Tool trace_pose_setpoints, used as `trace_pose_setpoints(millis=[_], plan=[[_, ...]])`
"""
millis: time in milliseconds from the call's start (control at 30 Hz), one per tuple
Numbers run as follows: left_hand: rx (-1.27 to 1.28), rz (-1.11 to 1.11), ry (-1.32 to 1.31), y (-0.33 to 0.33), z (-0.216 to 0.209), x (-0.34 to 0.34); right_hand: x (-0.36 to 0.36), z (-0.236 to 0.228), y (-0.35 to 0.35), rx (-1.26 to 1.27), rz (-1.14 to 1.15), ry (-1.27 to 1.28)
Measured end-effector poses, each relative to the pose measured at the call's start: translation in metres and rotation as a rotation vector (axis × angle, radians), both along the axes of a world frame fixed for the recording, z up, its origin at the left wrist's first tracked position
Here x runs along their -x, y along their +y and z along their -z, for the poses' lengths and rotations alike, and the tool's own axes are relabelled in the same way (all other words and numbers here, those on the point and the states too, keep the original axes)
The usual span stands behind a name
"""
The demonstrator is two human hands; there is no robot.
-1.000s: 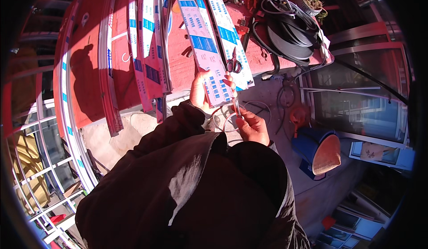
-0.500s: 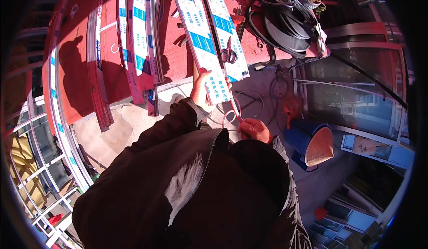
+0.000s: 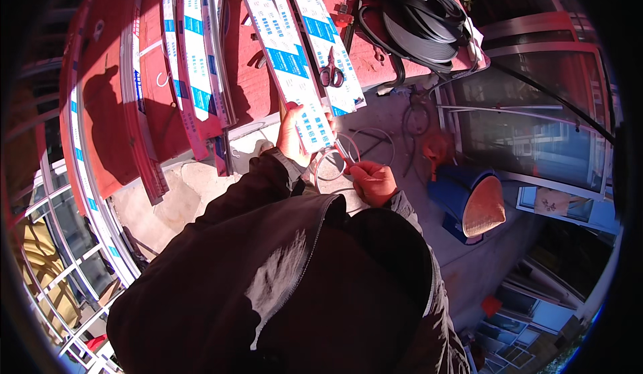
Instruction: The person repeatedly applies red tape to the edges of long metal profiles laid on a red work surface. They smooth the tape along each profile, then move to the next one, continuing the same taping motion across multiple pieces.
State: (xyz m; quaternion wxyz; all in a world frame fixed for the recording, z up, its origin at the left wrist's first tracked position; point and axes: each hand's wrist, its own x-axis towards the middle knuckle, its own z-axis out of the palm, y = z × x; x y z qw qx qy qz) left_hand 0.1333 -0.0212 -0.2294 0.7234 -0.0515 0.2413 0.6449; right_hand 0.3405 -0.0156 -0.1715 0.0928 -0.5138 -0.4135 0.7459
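A long profile (image 3: 288, 59) in blue-and-white film overhangs the near edge of the red-covered table (image 3: 251, 93). My left hand (image 3: 292, 136) is wrapped round its near end, thumb along the left side. From that end a thin pale-reddish strip (image 3: 341, 150) runs to my right hand (image 3: 373, 181), whose fingers are pinched on it. Part of the strip curls in a loop (image 3: 317, 173) between my hands. Dark-handled scissors (image 3: 331, 77) lie on a second film-covered profile (image 3: 320, 29) just to the right.
More long profiles (image 3: 196, 52) lie on the table's left side. A coil of black strip (image 3: 422, 42) sits at the back right. Framed glass panels (image 3: 529, 116) stand at right, near a blue container with a tan top (image 3: 483, 206). Loose cord (image 3: 408, 129) is on the floor.
My right hand has risen slightly, still pinching the strip. The strip's loop between my hands looks wider. The whole view has shifted a little; my left hand keeps its hold on the profile.
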Motion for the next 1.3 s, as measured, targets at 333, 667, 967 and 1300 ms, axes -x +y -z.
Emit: trace_pose_setpoints(millis=[333,667,967,1300], plan=[[0.068,-0.054,0.031,-0.004,-0.011,-0.006,-0.006,-0.008,0.007,0.227,-0.119,0.182],[0.181,-0.042,-0.024,-0.014,-0.003,-0.012,0.017,-0.002,0.007,0.195,-0.048,0.131],[0.126,-0.041,-0.076,-0.016,0.010,-0.013,0.030,0.011,0.009,0.078,-0.032,0.113],[0.134,-0.081,-0.044,-0.021,0.000,-0.015,0.026,0.007,0.005,0.105,-0.049,0.073]])
